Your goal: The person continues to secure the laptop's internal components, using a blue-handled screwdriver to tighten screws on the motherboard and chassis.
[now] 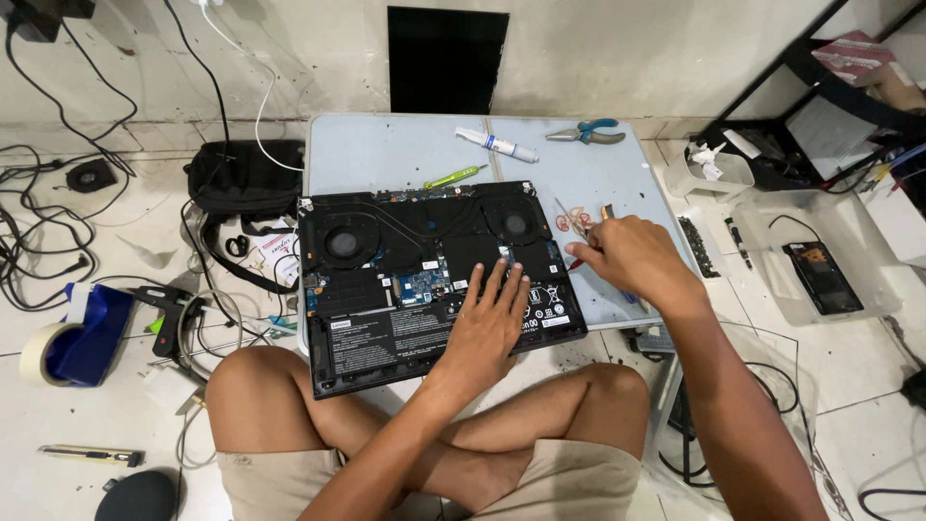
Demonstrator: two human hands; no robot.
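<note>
On the floor at the far left lay a roll of tape (40,352) beside a blue pouch (89,340), with a black glue gun (164,314) among tangled cables. Next came a black bag (241,178) against the low desk (386,150), which carried an opened laptop (424,275) lying bottom-up with its cover off, fans, board and battery exposed. The left hand (492,323) lay flat on the battery side, fingers spread and gripping nothing, steadying the machine. A green screwdriver (453,178) and a white tube (497,145) lay behind the laptop. Just off its right edge, the right hand (627,256) was closed around a small red-tipped tool (577,262) near thin scissors (571,220), with blue-handled pliers (586,132) further back. By my judgement the step in hand was picking up a tool for work inside the laptop; the next move would call for a fine, steady tip placed among small parts.
</note>
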